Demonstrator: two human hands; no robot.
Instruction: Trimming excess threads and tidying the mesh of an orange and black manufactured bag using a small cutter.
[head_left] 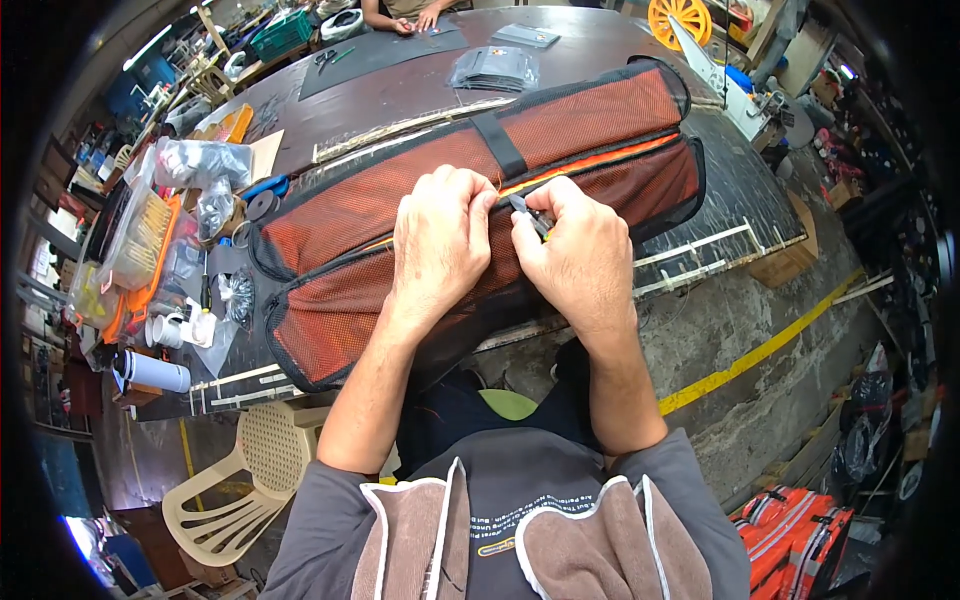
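Observation:
A long orange mesh bag (590,115) with black edging lies across the table in front of me. A black strap (497,143) crosses its upper panel, and a bright yellow-orange strip (590,163) runs along its middle. My left hand (440,235) is closed at this strip, thumb and forefinger pinched around what seems to be a fine orange thread (499,184). Just to its right, my right hand (580,250) grips a small tool with a grey pointed tip (518,203) and a black and yellow handle, mostly hidden by the fingers. The tip points toward my left fingertips.
Clear plastic boxes (145,235), a white bottle (152,371) and a screwdriver (206,290) crowd the table's left end. Beyond the bag lie stacked grey pouches (495,68) and scissors (333,57); a co-worker's hands (418,22) rest farther back. A plastic chair (250,470) stands lower left.

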